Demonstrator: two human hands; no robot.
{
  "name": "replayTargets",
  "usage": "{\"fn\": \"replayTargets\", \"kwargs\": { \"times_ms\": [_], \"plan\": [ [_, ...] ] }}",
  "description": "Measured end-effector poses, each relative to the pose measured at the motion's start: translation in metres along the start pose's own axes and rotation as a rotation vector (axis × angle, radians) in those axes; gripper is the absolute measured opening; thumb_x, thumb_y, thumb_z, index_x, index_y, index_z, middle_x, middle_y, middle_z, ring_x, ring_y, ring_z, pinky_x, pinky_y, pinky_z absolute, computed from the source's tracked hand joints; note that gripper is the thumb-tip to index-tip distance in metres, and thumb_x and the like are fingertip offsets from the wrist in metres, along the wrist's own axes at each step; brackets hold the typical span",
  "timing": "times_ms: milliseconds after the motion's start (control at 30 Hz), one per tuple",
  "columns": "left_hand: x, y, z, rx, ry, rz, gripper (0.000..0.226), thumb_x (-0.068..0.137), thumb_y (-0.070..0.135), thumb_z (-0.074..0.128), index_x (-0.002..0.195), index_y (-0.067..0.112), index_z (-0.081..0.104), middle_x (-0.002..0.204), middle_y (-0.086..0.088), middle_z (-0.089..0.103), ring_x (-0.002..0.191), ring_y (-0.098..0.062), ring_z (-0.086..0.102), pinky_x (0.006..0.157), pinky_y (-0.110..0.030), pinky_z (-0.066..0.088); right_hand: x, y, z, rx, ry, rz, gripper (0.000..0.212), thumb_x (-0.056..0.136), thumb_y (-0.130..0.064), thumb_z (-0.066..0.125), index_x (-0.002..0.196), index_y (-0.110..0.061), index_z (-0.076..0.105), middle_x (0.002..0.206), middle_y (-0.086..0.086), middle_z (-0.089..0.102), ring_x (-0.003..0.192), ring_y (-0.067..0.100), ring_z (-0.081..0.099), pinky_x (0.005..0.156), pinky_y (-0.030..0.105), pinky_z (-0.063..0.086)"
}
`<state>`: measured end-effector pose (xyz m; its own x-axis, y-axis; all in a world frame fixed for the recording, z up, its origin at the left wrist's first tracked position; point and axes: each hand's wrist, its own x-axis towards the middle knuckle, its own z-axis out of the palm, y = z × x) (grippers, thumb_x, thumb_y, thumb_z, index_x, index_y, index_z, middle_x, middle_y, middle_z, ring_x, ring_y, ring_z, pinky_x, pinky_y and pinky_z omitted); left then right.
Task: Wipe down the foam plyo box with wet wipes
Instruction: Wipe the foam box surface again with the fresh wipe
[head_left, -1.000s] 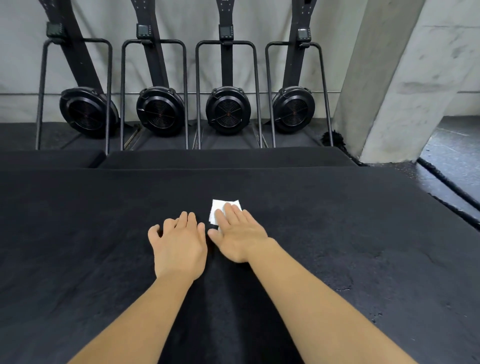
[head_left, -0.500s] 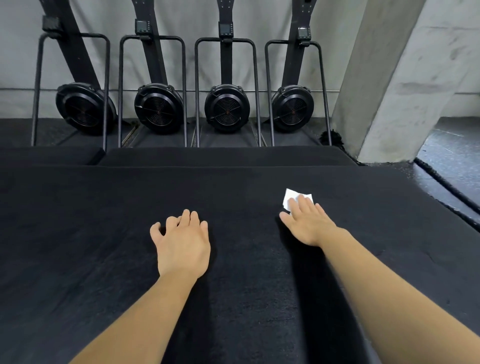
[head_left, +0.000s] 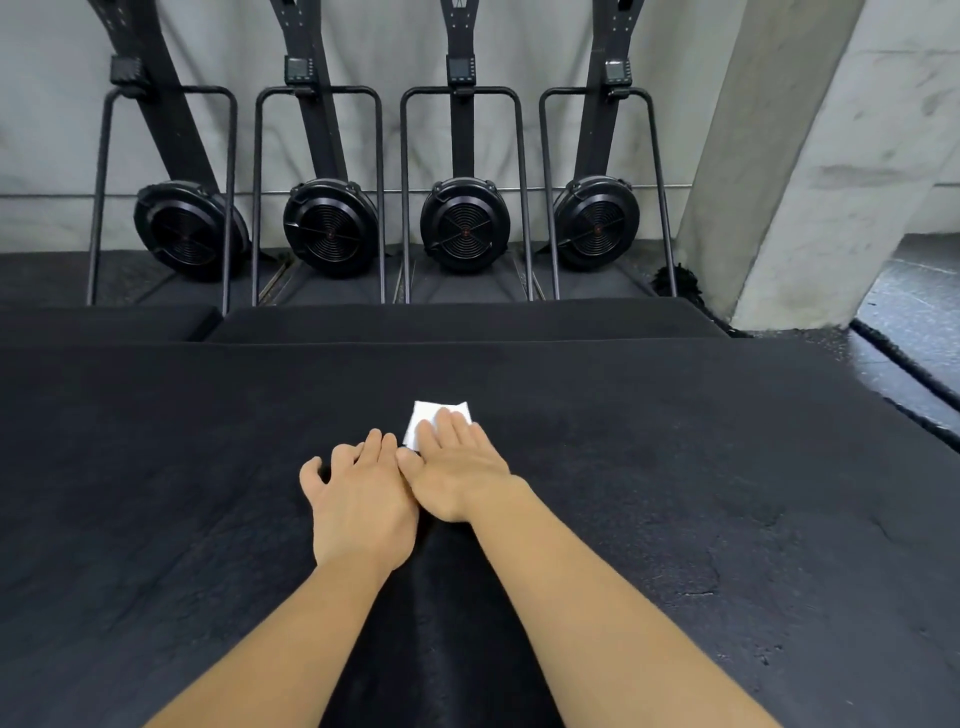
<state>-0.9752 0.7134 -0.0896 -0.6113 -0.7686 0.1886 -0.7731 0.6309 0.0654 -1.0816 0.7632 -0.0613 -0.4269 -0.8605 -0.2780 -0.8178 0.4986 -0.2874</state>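
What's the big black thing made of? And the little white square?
Big black plyo box top: matte, maybe vinyl or rubbery skin; cracked and creased. Small white folded square: looks like thin wipe cloth or paper, flat under the right hand.

You have a white wipe (head_left: 432, 417) on the plain black foam box (head_left: 675, 467); at twelve o'clock, black flywheels (head_left: 464, 226) show concentric ring patterns.
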Motion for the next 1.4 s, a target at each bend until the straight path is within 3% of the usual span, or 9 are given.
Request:
{"fn": "replayTargets", "kwargs": {
  "times_ms": [167,367,567,733,900,1033,1167,1267,1400],
  "plan": [
    [-0.001,0.003,-0.002,0.069,0.021,-0.013,0.042,0.098,0.026,0.023,0.138,0.026,0.038,0.153,0.011,0.030,0.123,-0.016,0.035,0.110,-0.047,0.017,-0.003,0.037,-0.012,-0.078,0.037,-0.096,0.058,0.103,-0.045,0.013,0.157,-0.024,0.005,0.164,-0.002,-0.009,0.149,0.011,-0.012,0.121,0.037,-0.009],
    [-0.001,0.002,-0.001,0.050,0.033,-0.024,0.039,0.100,0.027,0.020,0.134,0.027,0.039,0.152,0.012,0.032,0.121,-0.015,0.036,0.110,-0.047,0.016,-0.015,0.135,-0.041,-0.119,0.148,0.141,0.047,0.102,-0.043,0.020,0.144,-0.023,0.028,0.156,0.001,0.019,0.144,0.019,0.016,0.116,0.037,0.007],
    [-0.001,0.004,-0.002,0.079,0.028,-0.011,0.028,0.097,0.024,0.029,0.119,0.027,0.047,0.143,0.012,0.041,0.115,-0.017,0.040,0.108,-0.049,0.020,-0.018,0.170,-0.054,-0.081,0.110,0.317,0.052,0.102,-0.043,0.016,0.148,-0.018,0.023,0.158,0.005,0.015,0.145,0.021,0.012,0.120,0.041,0.005],
    [0.000,0.003,0.001,0.069,0.029,-0.001,0.037,0.099,0.026,0.027,0.133,0.026,0.042,0.151,0.011,0.033,0.121,-0.017,0.037,0.110,-0.049,0.016,0.001,0.122,-0.042,-0.105,0.121,0.480,0.074,0.101,-0.057,0.013,0.157,-0.011,0.001,0.163,0.014,-0.005,0.150,0.027,-0.008,0.121,0.041,0.000],
    [0.000,0.002,0.002,0.027,0.028,-0.005,0.045,0.100,0.029,0.019,0.142,0.024,0.033,0.153,0.011,0.029,0.127,-0.016,0.033,0.112,-0.048,0.012,0.031,0.048,-0.021,-0.127,0.115,0.295,0.078,0.100,-0.060,0.010,0.156,-0.009,-0.006,0.162,0.015,-0.014,0.149,0.026,-0.017,0.121,0.041,-0.007],
    [0.000,0.001,0.001,0.007,0.033,0.004,0.042,0.100,0.032,0.018,0.135,0.027,0.040,0.151,0.011,0.034,0.126,-0.015,0.035,0.112,-0.047,0.013,0.048,0.007,-0.014,-0.099,0.069,0.080,0.073,0.100,-0.057,0.011,0.157,-0.013,-0.003,0.163,0.011,-0.013,0.150,0.024,-0.015,0.121,0.040,-0.007],
    [0.000,0.002,0.001,0.015,0.031,-0.009,0.041,0.101,0.032,0.018,0.136,0.027,0.039,0.151,0.011,0.033,0.126,-0.016,0.035,0.110,-0.046,0.013,0.046,0.026,-0.026,-0.088,0.079,-0.070,0.055,0.102,-0.048,0.018,0.148,-0.018,0.027,0.160,0.005,0.013,0.146,0.020,0.011,0.119,0.038,0.008],
    [0.000,0.003,0.001,0.057,0.030,-0.004,0.035,0.099,0.028,0.021,0.129,0.026,0.040,0.146,0.012,0.037,0.121,-0.017,0.037,0.109,-0.047,0.017,0.040,0.079,-0.042,-0.092,0.124,-0.003,0.042,0.100,-0.044,0.020,0.131,-0.022,0.039,0.149,0.003,0.028,0.134,0.023,0.029,0.110,0.037,0.020],
    [0.000,0.003,0.000,0.095,0.016,-0.012,0.037,0.100,0.029,0.021,0.132,0.026,0.039,0.148,0.012,0.035,0.119,-0.016,0.038,0.108,-0.047,0.018,0.026,0.154,-0.061,-0.091,0.143,0.169,0.041,0.100,-0.044,0.020,0.133,-0.024,0.037,0.152,0.002,0.026,0.137,0.027,0.028,0.114,0.041,0.019]
  ]
}}
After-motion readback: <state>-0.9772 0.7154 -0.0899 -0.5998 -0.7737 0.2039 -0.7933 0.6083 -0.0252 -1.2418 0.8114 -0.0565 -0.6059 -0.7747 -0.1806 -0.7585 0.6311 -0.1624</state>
